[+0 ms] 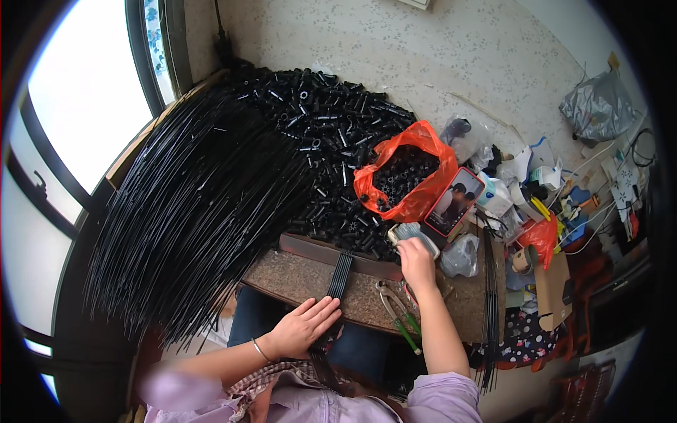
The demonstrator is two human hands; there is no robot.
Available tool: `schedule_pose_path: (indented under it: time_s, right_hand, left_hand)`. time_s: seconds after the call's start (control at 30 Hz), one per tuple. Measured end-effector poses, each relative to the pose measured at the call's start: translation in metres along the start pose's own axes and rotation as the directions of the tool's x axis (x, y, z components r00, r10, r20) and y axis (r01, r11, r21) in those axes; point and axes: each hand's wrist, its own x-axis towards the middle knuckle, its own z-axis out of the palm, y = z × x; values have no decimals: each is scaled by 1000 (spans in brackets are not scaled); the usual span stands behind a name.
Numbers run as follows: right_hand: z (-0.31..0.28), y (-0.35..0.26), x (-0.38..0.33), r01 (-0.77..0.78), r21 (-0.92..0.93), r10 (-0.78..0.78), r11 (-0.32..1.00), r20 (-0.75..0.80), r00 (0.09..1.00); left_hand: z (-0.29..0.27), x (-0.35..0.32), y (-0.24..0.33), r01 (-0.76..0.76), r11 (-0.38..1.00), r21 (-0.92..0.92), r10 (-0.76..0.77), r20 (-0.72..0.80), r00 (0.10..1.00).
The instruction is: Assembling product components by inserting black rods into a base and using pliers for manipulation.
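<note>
My left hand (307, 328) lies flat, fingers stretched out, over the near end of a small row of thin black rods (341, 273). Side by side, these rods run across the table edge, their far ends at a low dark wooden strip (296, 247). At a small pale, open box (423, 234) is my right hand (416, 262), its fingers bent together at the near rim. What its fingertips hold, if anything, is hidden. Between my hands, pliers with green handles (399, 316) rest at the table's front edge.
Long black rods (190, 204) fan over the left side. Behind the strip is a heap of short black tubular parts (331, 134). An orange plastic bag (444, 158) holds small black pieces, beside a propped phone (455, 201). Clutter and a crumpled clear bag (460, 256) lie right.
</note>
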Motion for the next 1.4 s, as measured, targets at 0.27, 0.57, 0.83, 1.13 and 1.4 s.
schedule_pose_path:
  time_s: [0.27, 0.57, 0.83, 1.13, 1.4]
  right_hand:
    - [29, -31, -11, 0, 28, -7, 1000, 238, 971]
    - [31, -34, -8, -47, 100, 24, 994, 226, 974]
    - [29, -31, -5, -7, 140, -27, 990, 242, 970]
    - [28, -21, -6, -25, 172, -16, 985, 235, 972]
    - [33, -32, 0, -17, 213, -27, 977, 203, 979]
  left_hand:
    - [-1, 2, 0, -6, 1000, 9, 6, 16, 1000]
    - [-7, 4, -1, -25, 1000, -8, 26, 71, 997]
    - [-5, 3, 0, -13, 1000, 10, 12, 39, 999]
    - [-12, 3, 1, -9, 1000, -8, 10, 79, 997]
    - [-7, 2, 0, -7, 1000, -7, 7, 58, 998]
